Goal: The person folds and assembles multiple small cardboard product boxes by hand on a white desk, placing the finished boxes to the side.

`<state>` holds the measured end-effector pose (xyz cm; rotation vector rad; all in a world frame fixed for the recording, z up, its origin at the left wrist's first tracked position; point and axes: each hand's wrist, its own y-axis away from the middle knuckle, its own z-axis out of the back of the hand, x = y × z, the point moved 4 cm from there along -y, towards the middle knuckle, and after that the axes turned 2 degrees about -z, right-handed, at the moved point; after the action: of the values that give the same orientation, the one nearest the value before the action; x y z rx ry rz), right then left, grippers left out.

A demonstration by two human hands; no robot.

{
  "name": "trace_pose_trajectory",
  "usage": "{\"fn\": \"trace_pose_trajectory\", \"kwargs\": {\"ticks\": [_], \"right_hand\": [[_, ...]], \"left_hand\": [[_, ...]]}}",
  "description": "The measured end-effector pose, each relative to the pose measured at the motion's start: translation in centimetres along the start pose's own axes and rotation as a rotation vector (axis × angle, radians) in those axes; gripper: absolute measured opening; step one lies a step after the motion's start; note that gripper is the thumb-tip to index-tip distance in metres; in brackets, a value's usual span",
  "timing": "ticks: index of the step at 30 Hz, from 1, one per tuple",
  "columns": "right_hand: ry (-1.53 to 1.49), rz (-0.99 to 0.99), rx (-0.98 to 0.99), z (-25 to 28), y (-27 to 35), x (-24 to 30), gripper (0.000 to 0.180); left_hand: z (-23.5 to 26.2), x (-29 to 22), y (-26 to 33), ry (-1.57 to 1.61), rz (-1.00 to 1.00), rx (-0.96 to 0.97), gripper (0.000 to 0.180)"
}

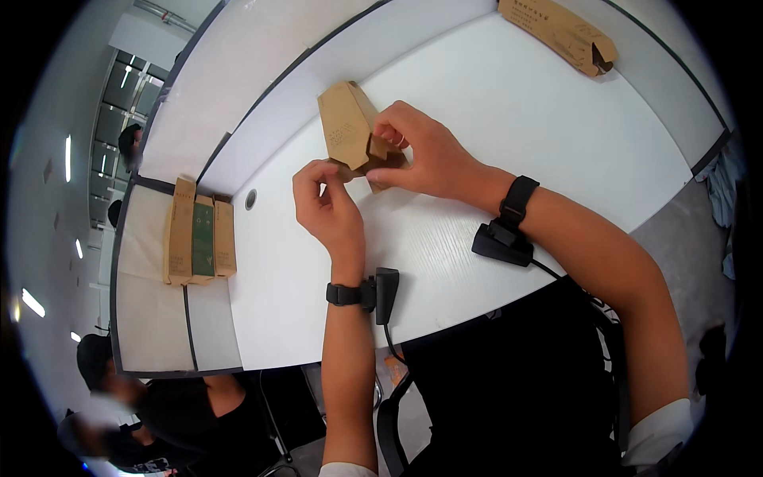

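A brown cardboard box (345, 131) lies on the white desk in front of me, its far end toward the partition. The near end stands open, with flaps folded out and a dark inside. At its near left corner my left hand (327, 205) has its fingers curled and pinched on the edge of a flap. My right hand (425, 155), wearing a ring, is on the right side of the opening. Its bent fingers and thumb grip the flaps there. Exactly where the fingertips press is partly hidden.
Brown and green boxes (203, 238) stand together by the left partition (151, 274). Another brown carton (556, 36) lies at the far right. A round cable hole (251, 199) is in the desk (294, 302). Black wrist devices with cables are strapped to both arms. People sit at lower left.
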<state>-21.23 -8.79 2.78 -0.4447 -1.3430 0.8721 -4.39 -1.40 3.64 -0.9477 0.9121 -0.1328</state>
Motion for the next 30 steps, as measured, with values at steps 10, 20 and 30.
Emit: {"fn": "trace_pose_trajectory", "kwargs": {"ticks": [10, 20, 30], "right_hand": [[0.020, -0.053, -0.103, 0.8, -0.3, -0.5, 0.012], [0.041, 0.076, 0.070, 0.2, -0.1, 0.6, 0.014], [0.092, 0.253, 0.011, -0.2, -0.4, 2.7, 0.037]], "left_hand": [[0.1, -1.7, -0.4, -0.095, -0.129, 0.267, 0.039], [0.2, -1.2, 0.0, -0.218, -0.064, 0.127, 0.040], [0.5, -2.8, 0.6, -0.179, 0.024, 0.039, 0.040]]}}
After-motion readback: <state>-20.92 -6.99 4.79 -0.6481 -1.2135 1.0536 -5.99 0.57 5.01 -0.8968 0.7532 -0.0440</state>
